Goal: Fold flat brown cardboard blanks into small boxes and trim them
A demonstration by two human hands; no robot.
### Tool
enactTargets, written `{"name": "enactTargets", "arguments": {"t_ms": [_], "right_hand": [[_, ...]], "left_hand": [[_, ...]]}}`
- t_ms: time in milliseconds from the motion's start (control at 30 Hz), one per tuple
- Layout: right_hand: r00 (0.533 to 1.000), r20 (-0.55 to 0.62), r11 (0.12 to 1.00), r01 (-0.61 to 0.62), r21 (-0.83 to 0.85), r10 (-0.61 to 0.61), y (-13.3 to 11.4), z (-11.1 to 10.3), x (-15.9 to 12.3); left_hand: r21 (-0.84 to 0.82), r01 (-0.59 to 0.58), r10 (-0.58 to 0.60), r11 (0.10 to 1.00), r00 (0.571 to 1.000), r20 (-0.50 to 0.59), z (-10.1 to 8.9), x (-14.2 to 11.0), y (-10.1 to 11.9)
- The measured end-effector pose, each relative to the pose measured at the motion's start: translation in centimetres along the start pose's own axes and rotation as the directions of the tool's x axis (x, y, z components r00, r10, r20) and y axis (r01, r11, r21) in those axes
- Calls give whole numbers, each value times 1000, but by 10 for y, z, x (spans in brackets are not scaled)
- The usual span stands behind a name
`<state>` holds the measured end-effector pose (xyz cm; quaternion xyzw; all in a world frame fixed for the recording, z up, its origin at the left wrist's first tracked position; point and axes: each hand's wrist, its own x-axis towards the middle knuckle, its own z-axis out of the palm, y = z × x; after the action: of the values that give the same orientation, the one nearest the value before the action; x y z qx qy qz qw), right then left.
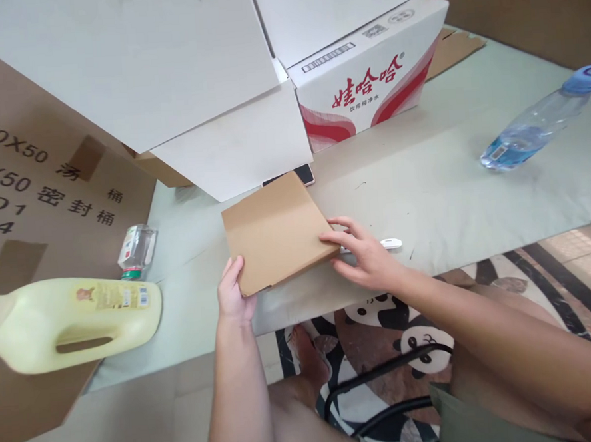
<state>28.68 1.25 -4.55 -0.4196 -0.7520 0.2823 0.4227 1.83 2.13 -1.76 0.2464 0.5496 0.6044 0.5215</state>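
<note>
A flat brown cardboard box (281, 232) is held between my two hands, tilted a little above the pale table. My left hand (236, 291) grips its near left corner, thumb on the top face and the other fingers hidden beneath. At the right edge my right hand (360, 254) rests its fingertips on the box, fingers bent. A white slim tool (391, 244), perhaps a utility knife, lies on the table behind my right hand, partly covered by it. Beyond the box, a phone (305, 174) shows partly at the foot of the white boxes.
White cartons (240, 137) and a red-and-white water carton (367, 83) stand at the back. A water bottle (535, 129) lies at right. On the left are a yellow jug (127, 331), a small clear bottle (137, 247) and a large cardboard carton (66, 155).
</note>
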Motion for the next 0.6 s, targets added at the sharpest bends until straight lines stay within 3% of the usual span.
{"name": "enactTargets", "arguments": {"t_ms": [267,367,500,600], "right_hand": [[999,-41,997,20,77,-17,-2,3,-2],[1000,-28,996,6,93,-3,-1,3,-1],[999,-32,997,25,76,-23,1,5,-1],[999,-15,994,30,104,-29,3,5,-1]], "left_hand": [[72,16,-17,997,1000,8,-2,-4,-9],[72,-78,83,994,994,-67,-4,2,-10],[196,-233,271,953,942,-198,-12,12,-6],[293,-259,320,920,929,-184,-19,18,-7]]}}
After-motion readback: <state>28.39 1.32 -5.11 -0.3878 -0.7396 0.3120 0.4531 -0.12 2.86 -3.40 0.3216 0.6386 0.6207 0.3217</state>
